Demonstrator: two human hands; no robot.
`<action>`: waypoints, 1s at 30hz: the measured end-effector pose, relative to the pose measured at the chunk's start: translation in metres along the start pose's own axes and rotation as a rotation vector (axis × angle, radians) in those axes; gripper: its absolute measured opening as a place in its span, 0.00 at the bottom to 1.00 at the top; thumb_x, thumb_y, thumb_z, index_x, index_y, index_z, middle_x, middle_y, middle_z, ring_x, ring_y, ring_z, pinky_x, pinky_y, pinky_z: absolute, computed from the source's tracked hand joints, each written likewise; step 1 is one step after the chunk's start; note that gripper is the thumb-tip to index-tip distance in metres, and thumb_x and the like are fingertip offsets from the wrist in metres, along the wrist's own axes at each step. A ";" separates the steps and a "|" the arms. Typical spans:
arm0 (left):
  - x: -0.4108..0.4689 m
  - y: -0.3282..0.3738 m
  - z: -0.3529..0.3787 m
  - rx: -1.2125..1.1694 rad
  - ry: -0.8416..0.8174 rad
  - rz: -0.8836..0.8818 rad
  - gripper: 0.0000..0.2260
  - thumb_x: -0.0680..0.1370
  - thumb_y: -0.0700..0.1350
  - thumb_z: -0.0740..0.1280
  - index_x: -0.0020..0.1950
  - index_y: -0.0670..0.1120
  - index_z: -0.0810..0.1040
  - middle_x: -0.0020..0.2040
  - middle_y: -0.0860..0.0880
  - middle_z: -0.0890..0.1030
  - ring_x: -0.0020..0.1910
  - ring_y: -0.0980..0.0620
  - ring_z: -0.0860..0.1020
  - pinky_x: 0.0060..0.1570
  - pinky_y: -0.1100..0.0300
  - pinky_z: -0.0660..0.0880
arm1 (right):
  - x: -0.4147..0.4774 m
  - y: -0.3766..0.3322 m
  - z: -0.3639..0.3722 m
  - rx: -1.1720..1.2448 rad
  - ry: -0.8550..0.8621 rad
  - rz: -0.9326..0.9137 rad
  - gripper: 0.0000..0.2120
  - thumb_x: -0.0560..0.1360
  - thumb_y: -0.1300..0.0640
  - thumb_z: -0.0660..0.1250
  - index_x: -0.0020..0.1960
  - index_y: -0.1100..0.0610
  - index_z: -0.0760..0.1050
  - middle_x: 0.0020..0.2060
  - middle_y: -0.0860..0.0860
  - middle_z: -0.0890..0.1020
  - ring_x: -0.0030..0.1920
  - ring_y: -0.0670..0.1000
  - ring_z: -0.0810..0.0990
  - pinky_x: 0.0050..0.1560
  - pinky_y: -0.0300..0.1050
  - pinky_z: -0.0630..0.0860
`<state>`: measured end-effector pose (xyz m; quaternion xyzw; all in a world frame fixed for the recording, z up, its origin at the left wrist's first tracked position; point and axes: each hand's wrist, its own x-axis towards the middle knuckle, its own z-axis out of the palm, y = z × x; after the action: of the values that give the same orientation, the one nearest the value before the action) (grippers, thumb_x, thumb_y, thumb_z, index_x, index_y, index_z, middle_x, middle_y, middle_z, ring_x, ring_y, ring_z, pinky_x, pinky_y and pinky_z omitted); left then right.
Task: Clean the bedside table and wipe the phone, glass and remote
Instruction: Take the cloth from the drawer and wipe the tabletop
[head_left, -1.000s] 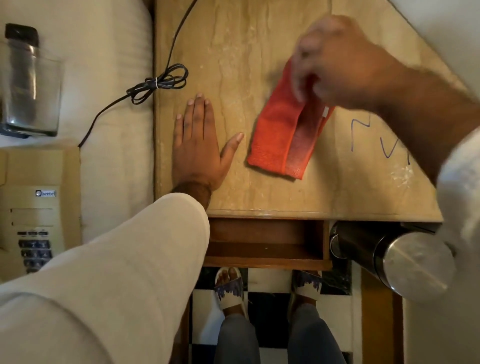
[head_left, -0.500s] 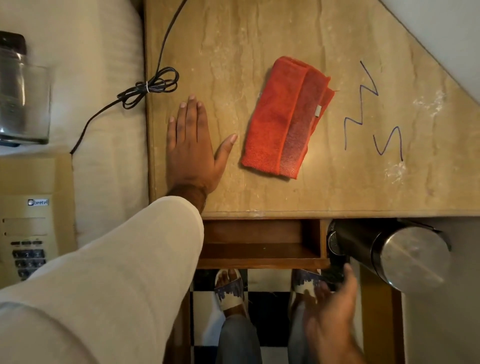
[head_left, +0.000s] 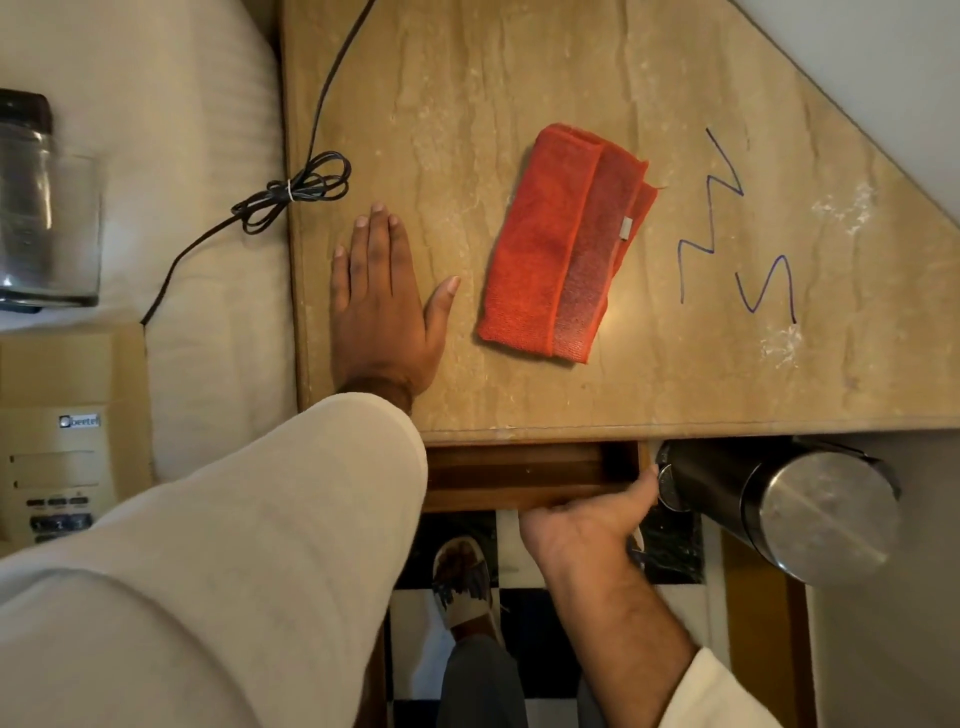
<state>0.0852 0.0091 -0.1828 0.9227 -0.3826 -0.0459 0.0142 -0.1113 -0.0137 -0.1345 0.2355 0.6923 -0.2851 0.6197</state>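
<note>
Tabletop (head_left: 467, 78): left hand (head_left: 382, 317) flat, cloth (head_left: 545, 249) beside; right hand (head_left: 587, 519) cupping drawer (head_left: 519, 467) edge

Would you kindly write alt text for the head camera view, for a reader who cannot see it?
A person's left hand rests flat on a marble bedside table beside a folded red cloth, while the right hand grips the front of the open drawer below. Blue pen scribbles mark the tabletop.

Orange-red cloth (head_left: 563, 244) on beige, veined marble tabletop (head_left: 467, 104) scrawled with blue pen marks (head_left: 727, 228). Cream phone (head_left: 57, 436) with dark keys; black cord (head_left: 291, 192). Black-and-white checkered floor (head_left: 519, 623) below brown wooden drawer (head_left: 519, 475).
</note>
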 end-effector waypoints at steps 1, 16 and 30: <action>0.000 0.002 0.001 -0.009 -0.001 0.006 0.35 0.86 0.63 0.48 0.86 0.40 0.53 0.87 0.42 0.53 0.86 0.43 0.53 0.85 0.45 0.47 | 0.002 -0.003 0.005 0.018 -0.060 -0.004 0.37 0.74 0.27 0.67 0.75 0.48 0.74 0.71 0.58 0.79 0.68 0.63 0.79 0.77 0.66 0.69; 0.001 0.001 0.002 -0.061 0.017 0.002 0.34 0.86 0.61 0.48 0.85 0.39 0.56 0.86 0.41 0.56 0.86 0.42 0.55 0.85 0.44 0.48 | -0.044 -0.025 0.024 -1.519 -0.867 -0.852 0.14 0.78 0.45 0.72 0.61 0.49 0.84 0.51 0.44 0.89 0.52 0.41 0.87 0.49 0.36 0.82; 0.000 0.000 0.000 -0.061 0.000 -0.001 0.33 0.87 0.59 0.52 0.85 0.39 0.54 0.86 0.41 0.54 0.86 0.42 0.53 0.85 0.44 0.48 | 0.020 -0.074 0.221 -2.095 -0.223 -2.025 0.41 0.84 0.36 0.50 0.86 0.62 0.50 0.86 0.61 0.51 0.86 0.61 0.50 0.84 0.57 0.47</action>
<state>0.0846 0.0092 -0.1830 0.9221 -0.3804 -0.0576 0.0422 -0.0040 -0.2199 -0.1622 -0.9142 0.3944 0.0174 0.0920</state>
